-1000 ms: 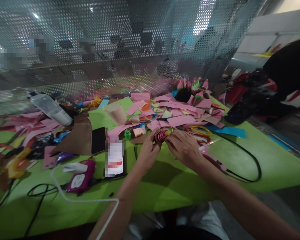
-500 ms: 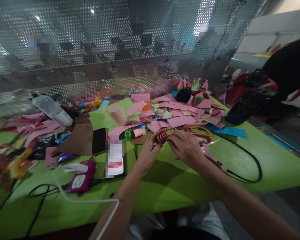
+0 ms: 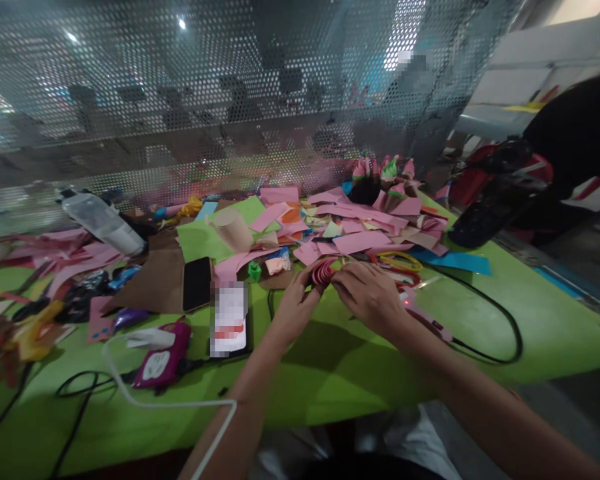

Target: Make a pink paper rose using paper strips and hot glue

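Observation:
Between my two hands is a small coil of pink and dark red striped material (image 3: 323,272), raised a little over the green table. The fingers of my left hand (image 3: 299,295) are closed around its left side. My right hand (image 3: 367,292) pinches at its right side, and its fingertips partly hide the coil. A pink glue gun (image 3: 425,317) with a lit red light lies just right of my right hand. Yellow-handled scissors (image 3: 399,261) lie behind that hand, among red handles.
Pink paper strips (image 3: 363,241) heap up along the back, near cone-shaped paper pieces (image 3: 390,170). Left of my hands lie a black phone (image 3: 197,285), a lit phone (image 3: 231,317) and a tissue pack (image 3: 163,357). A clear bottle (image 3: 105,220) leans farther left. A white cable (image 3: 180,403) crosses my left forearm.
The view has shifted very slightly. Both hands stay closed on the striped coil, which looks turned a little; nothing else has visibly moved.

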`<state>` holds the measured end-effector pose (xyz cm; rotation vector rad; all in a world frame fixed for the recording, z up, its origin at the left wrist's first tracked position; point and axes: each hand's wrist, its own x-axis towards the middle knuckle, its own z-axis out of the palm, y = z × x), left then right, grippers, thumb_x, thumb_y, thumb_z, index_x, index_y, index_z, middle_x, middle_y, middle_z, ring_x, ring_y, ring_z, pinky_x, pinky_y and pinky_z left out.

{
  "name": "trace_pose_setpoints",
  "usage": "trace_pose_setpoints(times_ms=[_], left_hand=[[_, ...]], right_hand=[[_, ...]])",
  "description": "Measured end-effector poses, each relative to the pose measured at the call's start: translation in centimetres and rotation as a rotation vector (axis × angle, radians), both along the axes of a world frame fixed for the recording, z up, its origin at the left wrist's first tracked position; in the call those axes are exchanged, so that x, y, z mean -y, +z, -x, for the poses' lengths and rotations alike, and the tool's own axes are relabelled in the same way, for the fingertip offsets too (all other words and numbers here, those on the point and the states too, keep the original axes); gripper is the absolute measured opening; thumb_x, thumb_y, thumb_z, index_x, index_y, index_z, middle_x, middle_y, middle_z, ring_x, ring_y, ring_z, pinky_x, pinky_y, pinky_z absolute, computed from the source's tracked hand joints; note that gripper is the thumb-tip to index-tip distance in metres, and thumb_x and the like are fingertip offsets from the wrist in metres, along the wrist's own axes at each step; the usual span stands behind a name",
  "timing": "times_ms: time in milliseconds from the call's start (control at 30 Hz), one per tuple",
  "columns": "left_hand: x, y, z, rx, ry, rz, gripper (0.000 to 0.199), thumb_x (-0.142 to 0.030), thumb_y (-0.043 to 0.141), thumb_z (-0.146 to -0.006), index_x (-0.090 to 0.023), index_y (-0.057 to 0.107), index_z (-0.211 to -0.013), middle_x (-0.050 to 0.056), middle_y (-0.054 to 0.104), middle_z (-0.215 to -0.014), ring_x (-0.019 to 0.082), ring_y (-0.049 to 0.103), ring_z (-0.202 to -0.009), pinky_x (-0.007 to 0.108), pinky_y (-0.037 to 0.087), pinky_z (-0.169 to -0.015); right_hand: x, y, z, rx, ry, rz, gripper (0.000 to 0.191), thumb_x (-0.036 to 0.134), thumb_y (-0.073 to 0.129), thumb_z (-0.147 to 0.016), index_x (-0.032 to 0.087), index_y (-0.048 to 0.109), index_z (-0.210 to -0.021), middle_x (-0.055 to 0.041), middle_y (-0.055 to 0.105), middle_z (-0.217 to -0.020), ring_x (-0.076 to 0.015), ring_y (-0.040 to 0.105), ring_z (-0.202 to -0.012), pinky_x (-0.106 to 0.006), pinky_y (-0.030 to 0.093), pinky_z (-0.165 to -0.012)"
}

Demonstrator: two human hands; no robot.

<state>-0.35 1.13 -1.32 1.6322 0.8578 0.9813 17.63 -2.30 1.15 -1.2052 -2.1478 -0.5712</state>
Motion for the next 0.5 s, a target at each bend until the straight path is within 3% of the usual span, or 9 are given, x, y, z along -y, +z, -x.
trace_pose_setpoints(times_ms=[300,500], left_hand=[[-0.10,-0.29,-0.06,0.038,0.007,0.016,0.046,-0.022,0.056,-0.089,-0.025,0.056,-0.136,0.009,0.059,-0.137,0.026,0.056,-0.123,0.045,0.044,-0.108],[-0.05,-0.40,0.04,0.042,0.001,0.040,0.045,-0.028,0.057,-0.092,-0.026,0.055,-0.137,0.010,0.058,-0.139,0.026,0.056,-0.124,0.043,0.046,-0.105]], right_hand=[[0.01,0.07,-0.07,-0.011,0.013,0.004,0.018,0.020,0.050,-0.097,0.019,0.065,-0.088,-0.0072,0.068,-0.090,-0.0189,0.059,-0.079,-0.032,0.040,-0.073],[0.03,0.25,-0.09,-0.043,0.039,-0.013,0.016,0.019,0.052,-0.096,0.017,0.065,-0.088,-0.0075,0.067,-0.087,-0.0189,0.058,-0.076,-0.032,0.038,-0.072]])
